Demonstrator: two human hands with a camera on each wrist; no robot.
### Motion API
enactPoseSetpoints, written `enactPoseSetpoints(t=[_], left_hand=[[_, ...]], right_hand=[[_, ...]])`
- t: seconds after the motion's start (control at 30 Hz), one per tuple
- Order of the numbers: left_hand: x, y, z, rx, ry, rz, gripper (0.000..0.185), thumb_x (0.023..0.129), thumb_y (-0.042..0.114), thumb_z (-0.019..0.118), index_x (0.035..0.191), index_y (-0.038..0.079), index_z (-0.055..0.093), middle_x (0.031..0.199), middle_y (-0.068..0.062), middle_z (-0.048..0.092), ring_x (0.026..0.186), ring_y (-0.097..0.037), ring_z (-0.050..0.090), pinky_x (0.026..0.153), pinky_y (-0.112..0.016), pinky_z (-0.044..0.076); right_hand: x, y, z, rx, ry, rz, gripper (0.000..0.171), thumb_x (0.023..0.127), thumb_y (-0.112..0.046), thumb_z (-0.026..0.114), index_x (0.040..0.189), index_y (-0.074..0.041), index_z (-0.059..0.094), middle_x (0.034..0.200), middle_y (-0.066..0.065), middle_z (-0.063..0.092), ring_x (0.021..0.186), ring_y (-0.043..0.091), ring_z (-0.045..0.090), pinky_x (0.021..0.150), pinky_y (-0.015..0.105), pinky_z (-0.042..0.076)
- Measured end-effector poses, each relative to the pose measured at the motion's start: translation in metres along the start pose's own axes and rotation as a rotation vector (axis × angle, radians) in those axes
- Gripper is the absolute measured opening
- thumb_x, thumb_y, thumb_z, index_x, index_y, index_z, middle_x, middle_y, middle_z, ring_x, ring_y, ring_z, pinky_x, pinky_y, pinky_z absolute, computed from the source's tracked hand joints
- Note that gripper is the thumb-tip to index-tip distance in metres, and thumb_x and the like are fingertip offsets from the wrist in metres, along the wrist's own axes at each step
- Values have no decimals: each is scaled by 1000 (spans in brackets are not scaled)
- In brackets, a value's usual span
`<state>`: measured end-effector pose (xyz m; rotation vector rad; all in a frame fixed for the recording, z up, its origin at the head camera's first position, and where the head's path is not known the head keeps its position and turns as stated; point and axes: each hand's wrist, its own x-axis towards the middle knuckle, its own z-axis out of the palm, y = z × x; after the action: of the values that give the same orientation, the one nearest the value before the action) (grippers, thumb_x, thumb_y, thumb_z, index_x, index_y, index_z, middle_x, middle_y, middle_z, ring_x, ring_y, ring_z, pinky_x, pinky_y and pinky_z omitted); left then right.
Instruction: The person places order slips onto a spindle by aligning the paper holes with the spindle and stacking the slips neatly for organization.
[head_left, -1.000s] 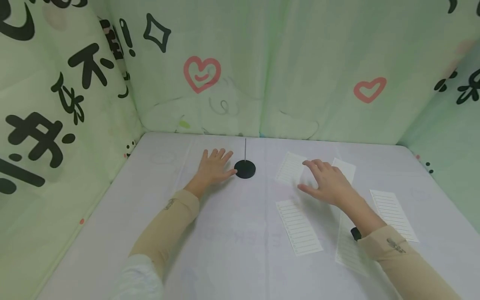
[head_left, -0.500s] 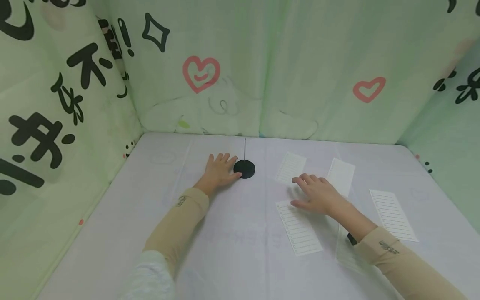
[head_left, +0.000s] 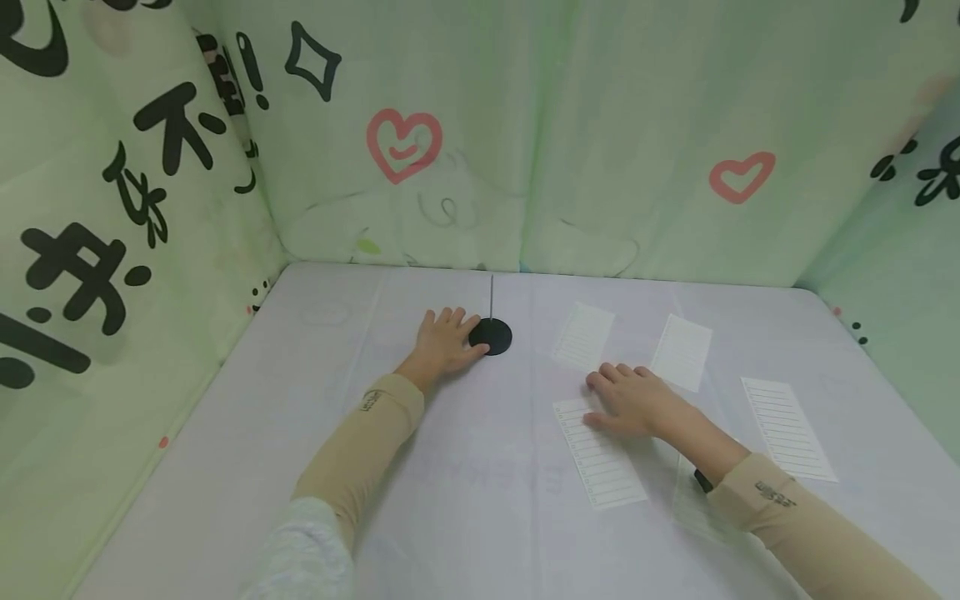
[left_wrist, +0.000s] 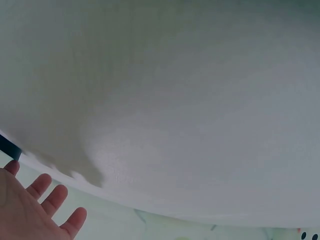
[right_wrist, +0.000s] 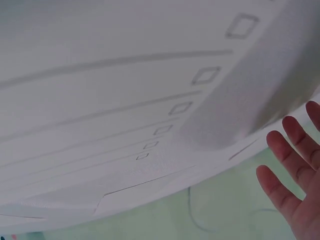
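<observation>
A paper spike [head_left: 491,337], a thin upright rod on a round black base, stands toward the back of the table in the head view. My left hand [head_left: 446,343] lies at its left side with fingers spread, the thumb and a fingertip at the base's edge. My right hand [head_left: 630,402] is over the upper end of a ruled checklist slip [head_left: 603,467], fingers extended and slightly bent. In the right wrist view, printed lines and small boxes on the slip [right_wrist: 100,90] show beside the right hand's fingers [right_wrist: 287,155]. Whether that hand touches the paper, I cannot tell.
More paper slips lie on the white table [head_left: 465,517]: a faint one [head_left: 585,333] at the back, a blank-looking one [head_left: 682,354], and a ruled one [head_left: 789,429] at right. Something clear and partly hidden [head_left: 693,517] lies under the right forearm. Green printed curtains surround the table.
My left hand has moved right, closer against the spike's base. My right hand has come left and nearer to me, from the back slips to the near ruled slip.
</observation>
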<state>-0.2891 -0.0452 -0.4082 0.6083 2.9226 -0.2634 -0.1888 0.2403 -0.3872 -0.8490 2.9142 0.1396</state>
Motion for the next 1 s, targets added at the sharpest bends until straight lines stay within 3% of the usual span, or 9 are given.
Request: enactPoseSetpoints(t=[0.33,1.0], left_hand=[[1,2,1,31,8,-5,65,92,61,22,146,24,21,144,-5,29,131,-23,27,105,-46,20],[-2,4,1,75,12,-19,65,92,61,20,146,25,20,142,-4,30,129,-22,28,104,-44,22]], right_hand=[[1,-3,3,-37,-4,-1,42,84,-37,62,110,-7,50,96,6,47,89,27,49,79,48,40],[3,-5,4,-19,-34,5,41,84,-34,63,109,-4,50,96,8,48,91,28,48,82,50,39]])
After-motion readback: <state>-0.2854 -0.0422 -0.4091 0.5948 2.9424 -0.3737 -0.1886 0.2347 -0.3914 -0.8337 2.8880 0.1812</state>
